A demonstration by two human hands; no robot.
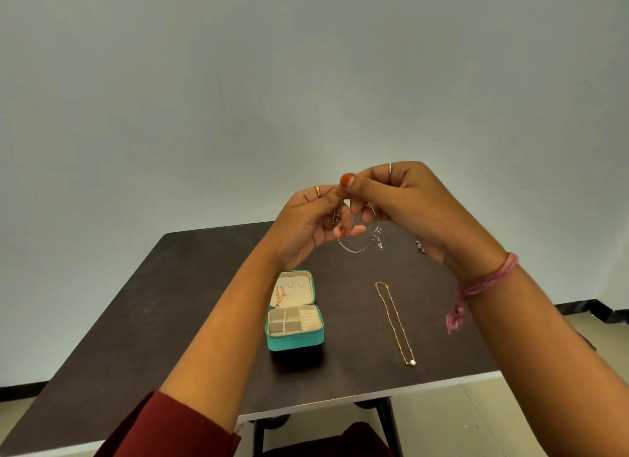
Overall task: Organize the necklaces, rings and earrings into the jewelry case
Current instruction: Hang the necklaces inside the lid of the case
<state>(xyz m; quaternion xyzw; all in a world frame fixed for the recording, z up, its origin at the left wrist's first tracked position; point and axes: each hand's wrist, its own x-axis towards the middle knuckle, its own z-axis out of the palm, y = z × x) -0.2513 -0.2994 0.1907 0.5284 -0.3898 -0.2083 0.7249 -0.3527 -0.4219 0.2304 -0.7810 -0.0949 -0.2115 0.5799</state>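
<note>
Dark table (pixel 170 320) against pale wall, lower half of frame. Teal jewelry case (pixel 294 320) open at centre, gold chain in its lid. Gold necklace (pixel 394 322) flat on table, right of case. Both hands raised mid-frame: left hand (pixel 306 223) and right hand (pixel 405 204), fingers curled, pinching silver necklace (pixel 357 247), its loop dangling below. Small jewelry piece (pixel 420 246) partly hidden behind right hand.

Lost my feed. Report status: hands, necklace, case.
Both hands raised, left hand and right hand pinching silver necklace between them. Jewelry case open on table. Gold necklace still out. Nothing blocking.
</note>
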